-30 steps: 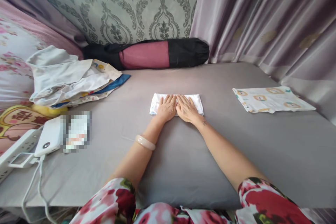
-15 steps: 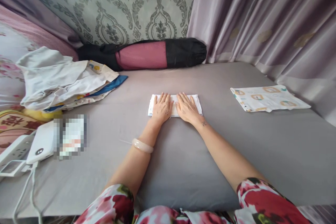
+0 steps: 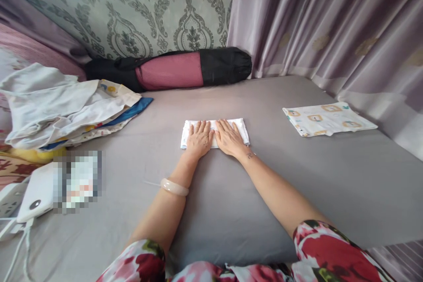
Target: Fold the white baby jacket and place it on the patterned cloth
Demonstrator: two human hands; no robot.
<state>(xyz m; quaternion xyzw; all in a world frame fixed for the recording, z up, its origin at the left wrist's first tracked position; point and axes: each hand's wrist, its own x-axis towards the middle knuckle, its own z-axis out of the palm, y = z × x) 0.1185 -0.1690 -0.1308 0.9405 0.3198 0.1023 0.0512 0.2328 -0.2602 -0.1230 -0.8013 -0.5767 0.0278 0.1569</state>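
Observation:
A small white cloth [image 3: 243, 131], folded into a flat rectangle, lies on the grey bed sheet [image 3: 231, 202] in front of me. My left hand [image 3: 200, 137] rests palm down on its left half, fingers spread. On the right half lies my right hand [image 3: 228, 137], also flat with its fingers stretched out. The two hands are close together, thumbs near each other at the middle of the cloth. They cover much of it. Off to the right lies another folded cloth [image 3: 327, 119], white with orange and green prints.
At the left is a pile of light clothes [image 3: 66, 105] with a blue piece. A white power bank [image 3: 41, 191] with cables lies near a blurred-out object [image 3: 81, 180] and a power strip [image 3: 9, 198]. A black and pink rolled bag [image 3: 172, 70] lies along the wall; curtains [image 3: 297, 22] hang right.
Both hands stay flat on the cloth, with the right hand slightly nearer the left. The view has turned a little to the right, so everything sits further left.

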